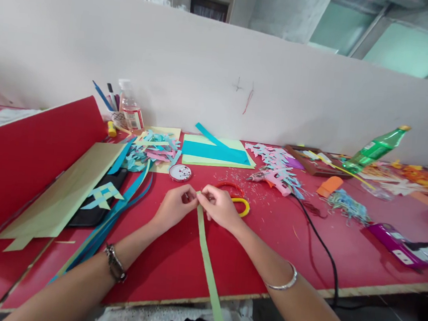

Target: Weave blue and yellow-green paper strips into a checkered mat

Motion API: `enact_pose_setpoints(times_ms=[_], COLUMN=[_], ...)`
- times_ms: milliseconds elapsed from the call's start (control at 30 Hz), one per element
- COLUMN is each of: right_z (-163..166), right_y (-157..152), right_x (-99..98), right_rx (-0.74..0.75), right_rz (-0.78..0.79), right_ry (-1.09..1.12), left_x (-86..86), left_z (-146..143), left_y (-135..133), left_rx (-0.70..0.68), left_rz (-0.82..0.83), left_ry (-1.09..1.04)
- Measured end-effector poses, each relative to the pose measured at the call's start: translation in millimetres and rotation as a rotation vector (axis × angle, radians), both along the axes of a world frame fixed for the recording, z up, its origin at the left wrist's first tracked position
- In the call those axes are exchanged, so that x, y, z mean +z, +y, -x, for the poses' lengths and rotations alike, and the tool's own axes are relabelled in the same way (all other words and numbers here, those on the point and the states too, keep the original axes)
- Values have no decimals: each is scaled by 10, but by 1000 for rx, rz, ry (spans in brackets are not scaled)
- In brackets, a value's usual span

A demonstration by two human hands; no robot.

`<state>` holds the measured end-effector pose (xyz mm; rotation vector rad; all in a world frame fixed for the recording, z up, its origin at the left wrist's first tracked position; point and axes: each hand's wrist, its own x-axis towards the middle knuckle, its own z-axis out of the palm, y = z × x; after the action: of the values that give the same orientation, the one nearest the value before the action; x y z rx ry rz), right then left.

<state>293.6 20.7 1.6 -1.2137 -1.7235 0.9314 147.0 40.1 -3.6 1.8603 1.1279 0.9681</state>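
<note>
A long light-green paper strip point(207, 268) runs from my fingertips down over the table's front edge. My left hand point(175, 205) pinches its upper end between thumb and forefinger. Right beside it, my right hand point(220, 207) is closed on the same end, the fingertips of both hands meeting. Just past my right hand lie yellow-handled scissors point(246, 207), partly hidden by that hand. A small round tin point(180, 173) with specks in it is beyond my left hand. Blue paper strips point(103, 235) trail along the left.
A pink glue gun point(278, 181) with a black cord lies right of centre. Green and blue paper sheets point(214, 153) rest at the back. A green bottle point(376, 148) leans at right, behind a purple power strip point(398, 244). A woven paper piece point(102, 195) lies on a black phone-like object.
</note>
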Motion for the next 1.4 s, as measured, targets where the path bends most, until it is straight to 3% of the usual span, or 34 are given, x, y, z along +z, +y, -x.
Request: enact_pose_setpoints(times_ms=[467,667,900,1400], right_z=[40,44,60,82], right_y=[19,54,42,24], right_x=[-19,-63,-55,-45], right_rx=[70,46,127,73], right_rz=[184,295,402,411], right_ry=[264,426,485,462], left_x=[16,49,21,26], left_z=[-25,-41,-29,-40], left_y=[-8,-33,-20,-33], left_rx=[13,-86,-71,126], left_rz=[71,152,172,98], left_ry=[-68,-162,-162,-144])
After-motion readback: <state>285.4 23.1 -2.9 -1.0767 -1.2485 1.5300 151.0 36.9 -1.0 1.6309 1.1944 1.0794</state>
